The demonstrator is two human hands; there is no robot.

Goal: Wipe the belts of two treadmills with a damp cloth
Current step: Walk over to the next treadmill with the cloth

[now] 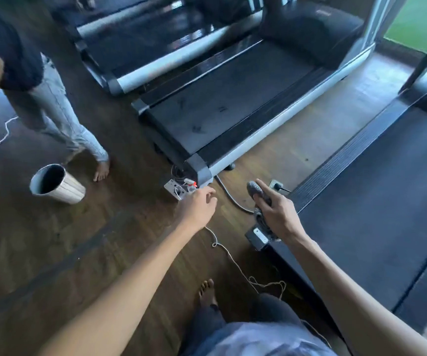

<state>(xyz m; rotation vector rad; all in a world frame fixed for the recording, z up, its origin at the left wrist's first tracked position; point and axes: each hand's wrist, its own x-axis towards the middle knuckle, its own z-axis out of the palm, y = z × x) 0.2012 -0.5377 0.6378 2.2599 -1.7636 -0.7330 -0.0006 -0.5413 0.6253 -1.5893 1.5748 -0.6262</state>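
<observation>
Fingers of the right hand (pixel 275 214) were curled around a grey cloth (pixel 257 192), the index finger stretched out along it; the bunched cloth hung just above the rear corner of the near treadmill's belt (pixel 377 201); the left hand (pixel 198 208) reached forward half-closed, fingers bent loosely, holding nothing that could be made out, its fingertips close to a white socket strip (pixel 177 187) on the wooden floor (pixel 78 240); the strip lay at the rear corner of the middle treadmill (pixel 222 109), whose dark belt showed smudges; a white bin (pixel 58 185) stood tilted near the bare foot of a second person (pixel 60 116); a thin white cord (pixel 233 258) trailed across the floor beneath the arms
</observation>
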